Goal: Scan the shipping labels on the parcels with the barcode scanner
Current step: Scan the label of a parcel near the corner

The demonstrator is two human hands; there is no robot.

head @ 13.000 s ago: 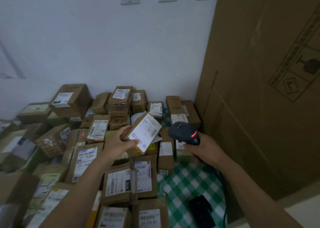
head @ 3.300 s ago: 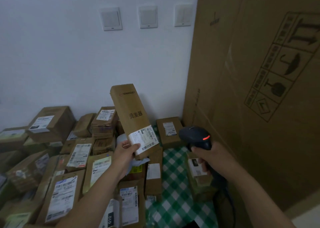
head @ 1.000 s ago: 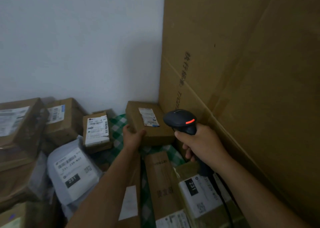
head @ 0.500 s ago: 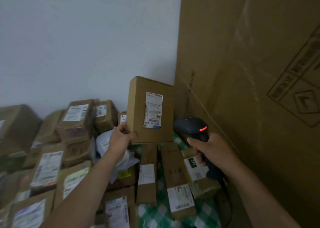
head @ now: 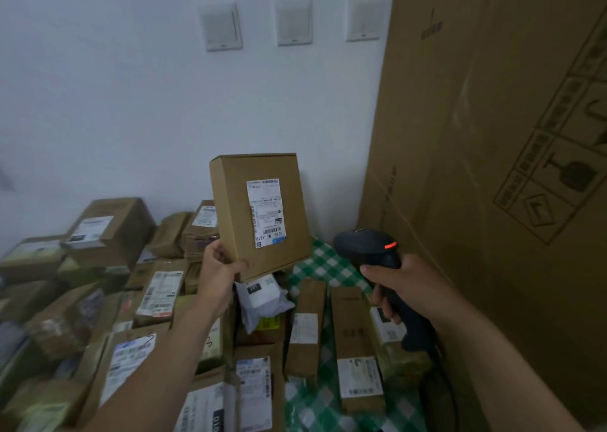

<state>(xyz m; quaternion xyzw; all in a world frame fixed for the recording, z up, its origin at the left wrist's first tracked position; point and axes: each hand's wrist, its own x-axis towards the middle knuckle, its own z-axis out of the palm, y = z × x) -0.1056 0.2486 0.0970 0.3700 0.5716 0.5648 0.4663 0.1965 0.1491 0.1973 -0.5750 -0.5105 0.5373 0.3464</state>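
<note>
Closest to the camera, two bare forearms reach out over a heap of brown cardboard parcels [head: 138, 349] with white printed labels, packed edge to edge on a green-and-white checked cloth [head: 323, 264]. Two long, narrow brown cartons [head: 356, 326] lie side by side on the cloth, with a crumpled grey plastic mailer bag [head: 262, 298] just to their left. Above the bag, the left hand [head: 218, 272] grips the lower left corner of a flat, square brown cardboard box [head: 230, 201], thumb across its front and fingers curled behind, holding it upright and clear of the pile. A white shipping label [head: 266, 213] sits slightly right of centre on the box's front, turned on its side and facing the camera. The right hand [head: 405, 283] is wrapped around the handle of a black handheld barcode scanner [head: 364, 246], a red light [head: 390, 245] glowing on its head; the scanner sits low and to the right of the box, near it but not touching. Farther back, more labelled parcels [head: 108, 228] are stacked against a white wall [head: 131, 103] with three pale square switch plates [head: 293, 21] in a row. A tall brown cardboard carton [head: 492, 136] printed with handling symbols fills the right side.
</note>
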